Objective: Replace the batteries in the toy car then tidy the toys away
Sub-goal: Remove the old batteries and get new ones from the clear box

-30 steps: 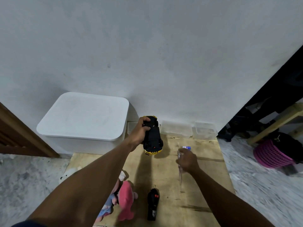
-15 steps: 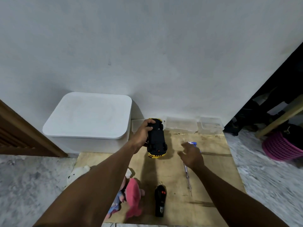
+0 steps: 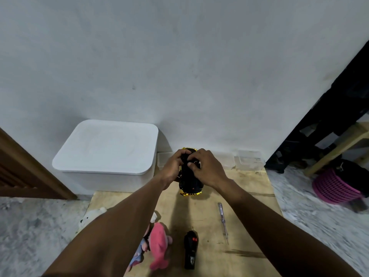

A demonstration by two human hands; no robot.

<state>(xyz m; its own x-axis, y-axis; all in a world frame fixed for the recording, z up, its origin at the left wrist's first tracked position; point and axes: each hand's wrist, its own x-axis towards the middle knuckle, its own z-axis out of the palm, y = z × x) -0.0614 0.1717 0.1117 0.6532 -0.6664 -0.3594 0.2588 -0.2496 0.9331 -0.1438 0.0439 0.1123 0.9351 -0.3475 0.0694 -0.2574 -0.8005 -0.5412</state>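
Observation:
The black and yellow toy car (image 3: 190, 183) is held upside down above the far part of the wooden board (image 3: 245, 212). My left hand (image 3: 173, 168) grips its left side near the far end. My right hand (image 3: 205, 169) rests on the car's underside with fingers pressing there. A clear-handled screwdriver (image 3: 223, 221) lies on the board to the right. The black remote control (image 3: 191, 249) lies near the front edge. A pink plush toy (image 3: 158, 247) and a white plush (image 3: 91, 216) lie at the left, partly hidden by my left arm.
A large white lidded storage bin (image 3: 107, 148) stands against the wall at the left. Small clear plastic containers (image 3: 249, 159) line the wall behind the board. A pink basket (image 3: 335, 188) sits on the floor at the right, and a wooden door frame (image 3: 26, 172) at the left.
My right hand let go of the screwdriver, which now lies on the board, and moved up onto the car's underside. The left hand keeps holding the car.

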